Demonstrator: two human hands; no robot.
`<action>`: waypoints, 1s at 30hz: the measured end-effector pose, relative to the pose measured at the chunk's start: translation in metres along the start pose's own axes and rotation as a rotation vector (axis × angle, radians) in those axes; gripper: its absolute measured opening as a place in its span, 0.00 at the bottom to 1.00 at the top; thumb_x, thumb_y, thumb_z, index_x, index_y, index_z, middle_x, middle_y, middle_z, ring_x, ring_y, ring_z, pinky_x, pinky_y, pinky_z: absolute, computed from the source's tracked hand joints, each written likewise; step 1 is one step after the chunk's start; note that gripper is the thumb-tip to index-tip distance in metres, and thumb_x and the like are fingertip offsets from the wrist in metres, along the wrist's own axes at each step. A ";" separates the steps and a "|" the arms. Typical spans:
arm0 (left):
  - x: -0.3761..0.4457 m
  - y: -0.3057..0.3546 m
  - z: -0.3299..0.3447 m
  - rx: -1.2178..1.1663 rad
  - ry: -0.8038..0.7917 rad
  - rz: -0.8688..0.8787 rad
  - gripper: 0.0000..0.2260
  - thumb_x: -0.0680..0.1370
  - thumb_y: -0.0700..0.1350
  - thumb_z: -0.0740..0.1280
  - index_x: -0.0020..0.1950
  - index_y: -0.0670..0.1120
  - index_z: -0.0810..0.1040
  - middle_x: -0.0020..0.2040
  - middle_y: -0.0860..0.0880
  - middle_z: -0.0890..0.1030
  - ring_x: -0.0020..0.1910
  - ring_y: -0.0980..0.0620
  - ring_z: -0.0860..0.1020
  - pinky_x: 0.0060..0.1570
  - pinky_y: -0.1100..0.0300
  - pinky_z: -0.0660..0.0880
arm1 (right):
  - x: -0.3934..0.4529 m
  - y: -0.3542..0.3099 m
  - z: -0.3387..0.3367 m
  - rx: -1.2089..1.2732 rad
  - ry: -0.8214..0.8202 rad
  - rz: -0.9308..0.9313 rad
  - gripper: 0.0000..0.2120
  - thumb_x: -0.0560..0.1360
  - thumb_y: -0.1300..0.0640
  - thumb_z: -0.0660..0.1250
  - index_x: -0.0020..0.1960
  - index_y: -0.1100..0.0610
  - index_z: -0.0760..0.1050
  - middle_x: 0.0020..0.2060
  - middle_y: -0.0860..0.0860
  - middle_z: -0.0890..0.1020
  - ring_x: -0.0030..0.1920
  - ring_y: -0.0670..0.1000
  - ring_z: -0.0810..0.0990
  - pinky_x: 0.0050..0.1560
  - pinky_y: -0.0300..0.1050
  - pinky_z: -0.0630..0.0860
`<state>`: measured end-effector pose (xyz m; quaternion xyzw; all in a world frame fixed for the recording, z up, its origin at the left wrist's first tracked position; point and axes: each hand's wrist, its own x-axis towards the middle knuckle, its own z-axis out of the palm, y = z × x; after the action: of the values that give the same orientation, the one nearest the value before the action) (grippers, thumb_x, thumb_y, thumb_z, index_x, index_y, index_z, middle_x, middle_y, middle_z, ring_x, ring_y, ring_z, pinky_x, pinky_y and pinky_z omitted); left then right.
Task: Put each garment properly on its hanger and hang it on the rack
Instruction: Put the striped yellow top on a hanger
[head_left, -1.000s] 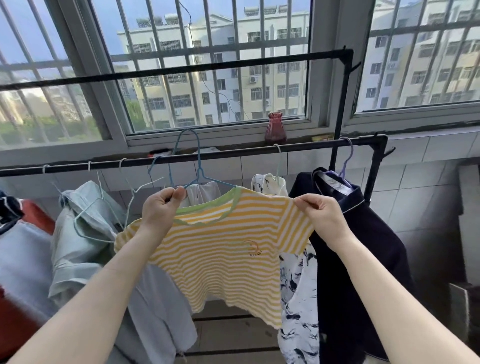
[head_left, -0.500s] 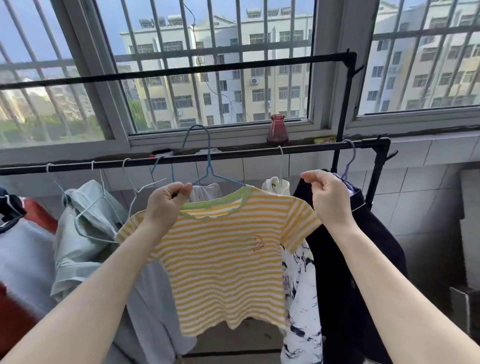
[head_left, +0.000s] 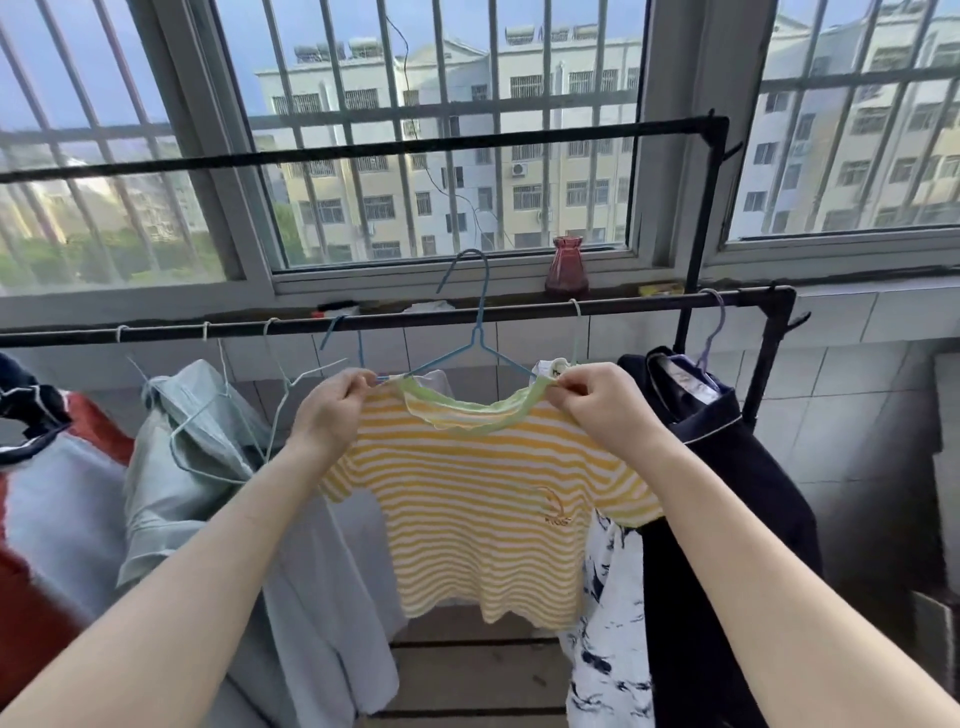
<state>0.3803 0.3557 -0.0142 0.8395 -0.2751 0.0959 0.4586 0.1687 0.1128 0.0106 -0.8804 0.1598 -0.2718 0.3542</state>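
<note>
I see the yellow striped shirt (head_left: 483, 499) on the blue hanger (head_left: 470, 332), held up just in front of the lower rack rail (head_left: 649, 307); the hook is above the rail, not on it. Left hand (head_left: 332, 410) grip: fingers pinch the green collar at the left shoulder. Right hand (head_left: 597, 400) grip: fingers pinch the collar at the right shoulder. Pale green garment (head_left: 192, 441) hangs left, dark navy garment (head_left: 727, 467) right, red vase (head_left: 567, 266) on the sill.
</note>
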 end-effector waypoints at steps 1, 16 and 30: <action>0.003 -0.007 -0.002 0.118 -0.043 -0.035 0.10 0.82 0.43 0.60 0.52 0.49 0.81 0.53 0.46 0.81 0.55 0.44 0.78 0.58 0.50 0.73 | 0.001 0.001 0.000 0.010 -0.003 0.019 0.13 0.77 0.54 0.68 0.35 0.59 0.77 0.23 0.41 0.70 0.30 0.48 0.65 0.37 0.47 0.65; 0.006 0.039 0.057 0.254 -0.156 -0.070 0.26 0.76 0.49 0.66 0.73 0.47 0.68 0.69 0.39 0.71 0.69 0.38 0.68 0.70 0.46 0.64 | -0.026 -0.003 -0.022 0.202 0.048 0.230 0.15 0.77 0.55 0.68 0.42 0.67 0.79 0.29 0.53 0.71 0.32 0.51 0.66 0.36 0.46 0.65; 0.013 0.073 0.067 -0.058 -0.432 -0.036 0.24 0.78 0.45 0.67 0.74 0.47 0.68 0.63 0.44 0.77 0.58 0.48 0.77 0.57 0.54 0.76 | -0.009 -0.023 0.011 0.100 0.134 0.308 0.11 0.73 0.62 0.65 0.34 0.57 0.70 0.28 0.51 0.67 0.33 0.50 0.65 0.35 0.44 0.63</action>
<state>0.3448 0.2645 0.0060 0.8316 -0.3548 -0.1025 0.4148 0.1706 0.1388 0.0169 -0.8067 0.3024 -0.2798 0.4236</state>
